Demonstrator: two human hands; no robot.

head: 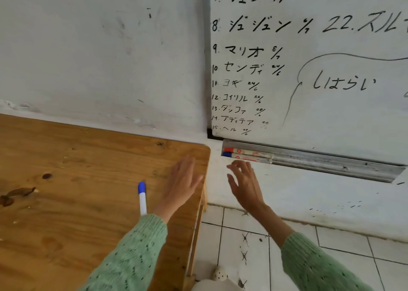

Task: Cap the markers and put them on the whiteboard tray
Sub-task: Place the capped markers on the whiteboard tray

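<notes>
Two capped markers lie side by side at the left end of the metal whiteboard tray: a red-capped marker behind and a blue-capped marker in front. A third marker with a blue cap lies on the wooden table, its lower end hidden by my left sleeve. My left hand hovers flat and empty over the table's right edge, just right of that marker. My right hand hangs just below the tray's left end, fingers spread, holding nothing.
The whiteboard with black writing hangs above the tray on a scuffed white wall. White tiled floor lies below, right of the table. A small spotted object sits on the floor by the table leg.
</notes>
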